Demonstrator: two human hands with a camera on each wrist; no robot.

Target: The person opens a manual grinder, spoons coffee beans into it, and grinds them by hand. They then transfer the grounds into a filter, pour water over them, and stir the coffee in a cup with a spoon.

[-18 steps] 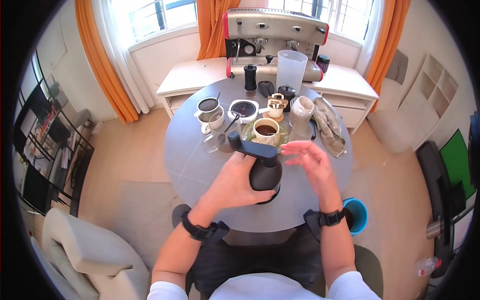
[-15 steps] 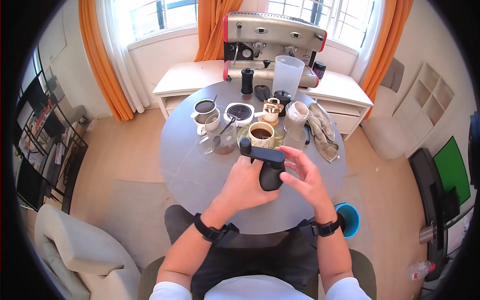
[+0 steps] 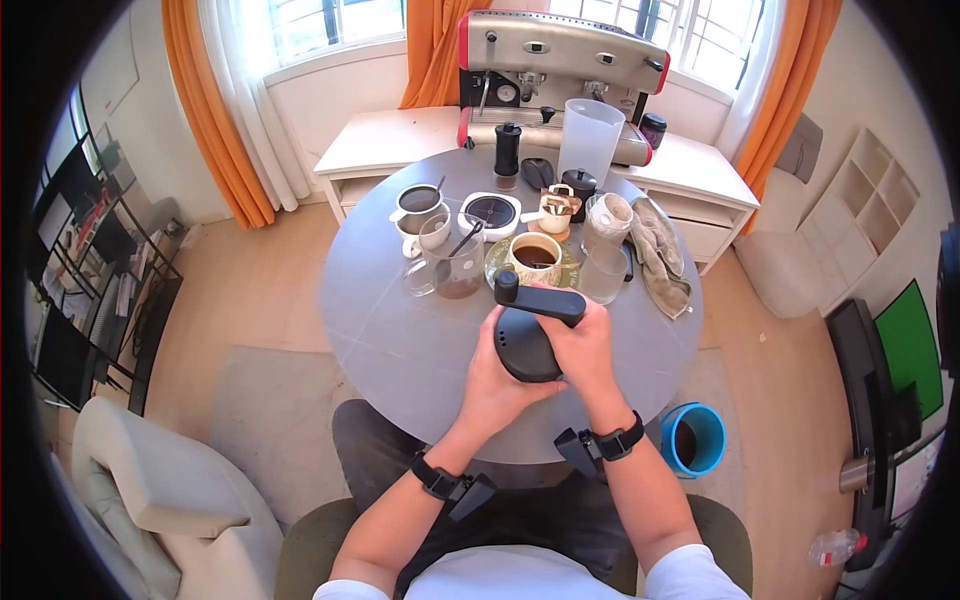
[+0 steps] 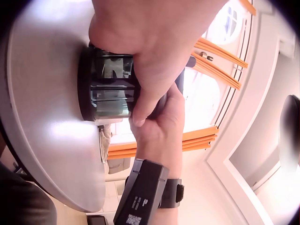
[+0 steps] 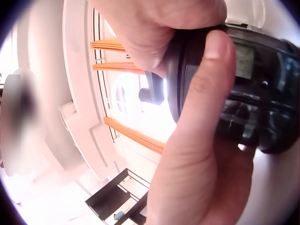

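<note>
A black hand coffee grinder (image 3: 527,347) with a crank on top stands at the near side of the round table, between both hands. My left hand (image 3: 497,388) wraps its body from the left, and the left thumb (image 5: 206,89) lies along the side in the right wrist view. From the right, my right hand (image 3: 585,350) grips its upper part, fingers close under the crank arm (image 3: 545,300). In the left wrist view the grinder's clear, ribbed lower jar (image 4: 112,86) shows below the hands, close over the tabletop.
Beyond the grinder, a cup of dark coffee (image 3: 535,257) sits on a green plate. Around it stand a glass jug (image 3: 457,265), a small scale (image 3: 490,215), a drip-bag cup (image 3: 556,210) and a cloth (image 3: 660,260). A blue bucket (image 3: 693,440) is below the right edge.
My right hand has come in from beside the grinder, fingers first spread, and now grips its upper part. The left hand has kept its hold, and the grinder has shifted slightly.
</note>
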